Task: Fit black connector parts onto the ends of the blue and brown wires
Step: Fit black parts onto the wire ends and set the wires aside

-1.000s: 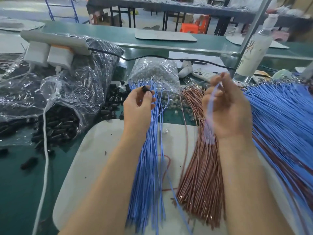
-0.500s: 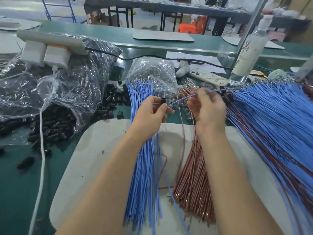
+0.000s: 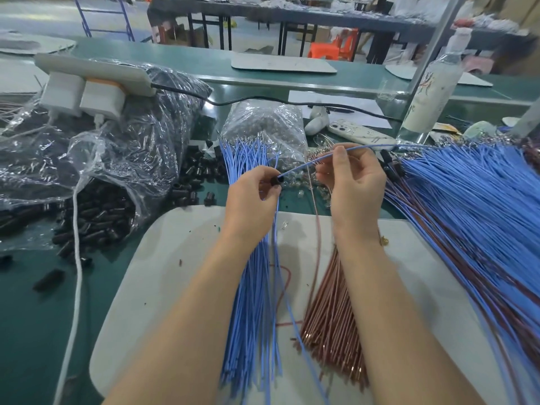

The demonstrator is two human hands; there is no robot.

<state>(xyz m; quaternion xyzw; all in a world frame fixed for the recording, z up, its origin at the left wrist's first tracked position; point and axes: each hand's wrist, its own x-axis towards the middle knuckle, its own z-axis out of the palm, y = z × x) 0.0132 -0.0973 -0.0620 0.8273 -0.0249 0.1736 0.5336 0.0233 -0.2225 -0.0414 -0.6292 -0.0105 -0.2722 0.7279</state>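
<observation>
— While the left hand (image 3: 251, 197) pinches a black connector (image 3: 274, 181) at its fingertips, what does the right hand (image 3: 353, 182) have?
— A single blue wire (image 3: 309, 162), pinched in curled fingertips. The wire's end meets the connector's mouth. Whether it is inside I cannot tell.
— Where does that wire run?
— Right and far, toward the big fan of blue wires (image 3: 467, 217) on the right, where it is lost.
— And under the hands?
— A pale mat (image 3: 163, 273). A blue bundle (image 3: 251, 302) lies under the left wrist, and a brown bundle (image 3: 330, 323) just right of it, under the right forearm.
— More black parts?
— Loose connectors (image 3: 198, 176) lie left of the left hand, and a clear bag (image 3: 122, 171) further left spills many onto the green table (image 3: 29, 317).
— And on the far side?
— A smaller bag (image 3: 263, 127) of small pale parts, a phone (image 3: 361, 135) and a white bottle (image 3: 432, 92).
</observation>
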